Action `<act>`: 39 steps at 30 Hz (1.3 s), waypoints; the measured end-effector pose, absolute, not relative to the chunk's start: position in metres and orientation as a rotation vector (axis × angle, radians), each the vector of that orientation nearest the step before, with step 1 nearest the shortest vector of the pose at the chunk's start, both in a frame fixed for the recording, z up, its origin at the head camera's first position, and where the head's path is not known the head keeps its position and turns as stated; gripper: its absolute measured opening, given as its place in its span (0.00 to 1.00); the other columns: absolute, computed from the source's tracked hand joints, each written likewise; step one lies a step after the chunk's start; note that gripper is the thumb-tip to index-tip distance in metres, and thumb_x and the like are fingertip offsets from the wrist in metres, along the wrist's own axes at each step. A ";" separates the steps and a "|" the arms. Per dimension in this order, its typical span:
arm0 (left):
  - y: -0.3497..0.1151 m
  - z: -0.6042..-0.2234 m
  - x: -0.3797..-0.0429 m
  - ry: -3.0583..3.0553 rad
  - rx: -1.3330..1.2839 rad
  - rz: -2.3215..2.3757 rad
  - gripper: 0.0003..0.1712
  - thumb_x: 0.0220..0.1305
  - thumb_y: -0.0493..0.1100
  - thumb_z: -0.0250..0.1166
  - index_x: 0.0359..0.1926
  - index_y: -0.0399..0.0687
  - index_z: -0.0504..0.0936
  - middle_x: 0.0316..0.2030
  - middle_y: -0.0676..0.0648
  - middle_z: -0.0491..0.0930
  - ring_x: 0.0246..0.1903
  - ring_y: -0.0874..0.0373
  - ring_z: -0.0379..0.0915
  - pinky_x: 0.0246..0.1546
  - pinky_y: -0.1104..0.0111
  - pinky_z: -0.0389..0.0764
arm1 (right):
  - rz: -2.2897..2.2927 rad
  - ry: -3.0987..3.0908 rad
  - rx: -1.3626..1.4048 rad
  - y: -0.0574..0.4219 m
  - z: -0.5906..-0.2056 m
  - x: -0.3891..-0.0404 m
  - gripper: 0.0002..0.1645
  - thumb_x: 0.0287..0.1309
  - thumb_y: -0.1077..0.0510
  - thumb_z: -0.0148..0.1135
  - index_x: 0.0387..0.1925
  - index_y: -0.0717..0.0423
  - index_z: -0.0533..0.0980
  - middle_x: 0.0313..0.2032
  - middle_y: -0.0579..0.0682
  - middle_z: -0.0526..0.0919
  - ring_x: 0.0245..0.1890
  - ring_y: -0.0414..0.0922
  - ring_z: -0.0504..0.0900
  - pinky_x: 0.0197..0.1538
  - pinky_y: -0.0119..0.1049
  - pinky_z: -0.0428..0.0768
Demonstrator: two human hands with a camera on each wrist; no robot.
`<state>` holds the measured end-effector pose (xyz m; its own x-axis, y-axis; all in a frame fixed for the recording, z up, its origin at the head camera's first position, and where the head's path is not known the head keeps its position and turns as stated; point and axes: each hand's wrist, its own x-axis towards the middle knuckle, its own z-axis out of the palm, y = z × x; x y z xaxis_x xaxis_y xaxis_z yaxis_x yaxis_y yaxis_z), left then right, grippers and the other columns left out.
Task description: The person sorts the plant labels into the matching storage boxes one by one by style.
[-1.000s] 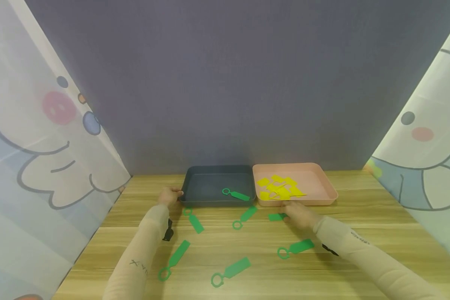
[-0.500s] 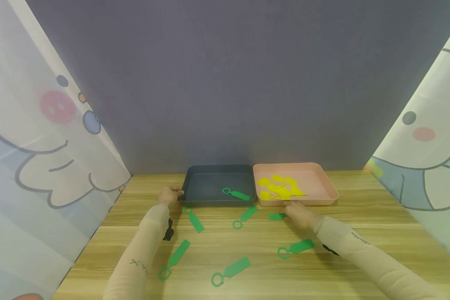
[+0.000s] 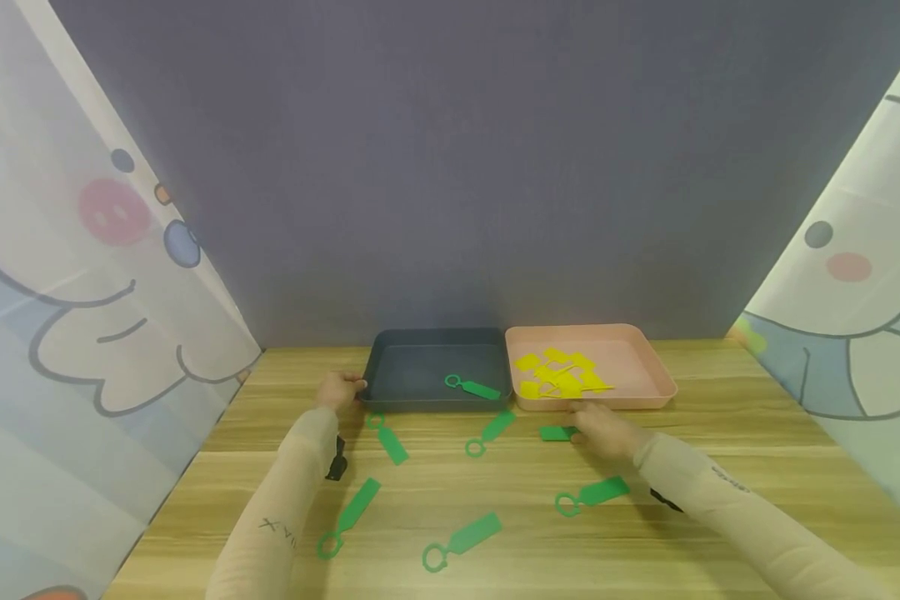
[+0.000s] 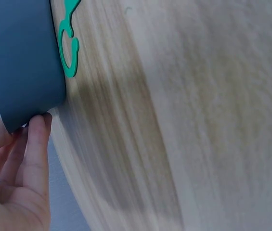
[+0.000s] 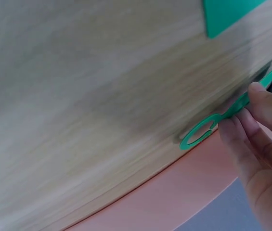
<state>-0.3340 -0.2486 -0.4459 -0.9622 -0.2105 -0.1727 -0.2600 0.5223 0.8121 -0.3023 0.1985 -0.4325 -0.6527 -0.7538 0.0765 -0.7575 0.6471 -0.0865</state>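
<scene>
My left hand (image 3: 336,392) grips the left wall of the dark blue tray (image 3: 435,407), thumb by the rim and fingers against the outside. In the left wrist view the tray (image 4: 25,57) fills the upper left, a green tag (image 4: 68,53) beside it. My right hand (image 3: 606,429) pinches a flat green tag (image 3: 555,433) with an open ring at one end, close in front of the pink tray (image 3: 630,403). The right wrist view shows thumb and fingers on this tag (image 5: 237,104), its ring sticking out beside the pink tray's wall. One green tag (image 3: 480,390) lies inside the dark tray.
Several yellow tags (image 3: 566,379) lie heaped in the pink tray. Across the wooden table (image 3: 255,467) are more green tags, such as one at front centre (image 3: 472,533) and one at right (image 3: 600,492). A grey panel (image 3: 450,167) stands behind the trays.
The right hand has shifted slightly to the right with the green tag in its fingers. The left hand stays at the dark tray.
</scene>
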 end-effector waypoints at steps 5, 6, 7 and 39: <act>-0.248 -0.445 -0.332 2.666 -0.416 1.476 0.21 0.62 0.38 0.56 0.55 0.31 0.71 0.54 0.30 0.71 0.47 0.40 0.75 0.41 0.63 0.81 | 0.227 -2.811 1.332 0.198 -0.430 -0.301 0.09 0.43 0.67 0.67 0.32 0.60 0.79 0.37 0.54 0.81 0.33 0.45 0.78 0.36 0.38 0.80; -0.247 -0.444 -0.332 2.665 -0.418 1.472 0.21 0.62 0.38 0.56 0.55 0.31 0.71 0.54 0.30 0.71 0.47 0.40 0.75 0.41 0.63 0.81 | 0.226 -2.799 1.343 0.197 -0.429 -0.301 0.09 0.43 0.67 0.68 0.32 0.60 0.80 0.35 0.53 0.81 0.33 0.44 0.77 0.36 0.37 0.79; -0.247 -0.444 -0.331 2.664 -0.418 1.472 0.21 0.62 0.37 0.55 0.55 0.31 0.71 0.54 0.30 0.71 0.47 0.40 0.75 0.41 0.63 0.81 | 0.219 -2.785 1.352 0.196 -0.429 -0.300 0.10 0.43 0.67 0.68 0.32 0.60 0.80 0.34 0.52 0.80 0.32 0.44 0.77 0.35 0.37 0.79; -0.246 -0.441 -0.327 2.691 -0.419 1.451 0.20 0.64 0.39 0.54 0.54 0.33 0.72 0.54 0.31 0.71 0.46 0.42 0.76 0.45 0.61 0.80 | 0.181 -2.670 1.510 0.134 -0.374 -0.277 0.18 0.44 0.69 0.66 0.42 0.62 0.79 0.43 0.56 0.80 0.43 0.50 0.80 0.47 0.39 0.80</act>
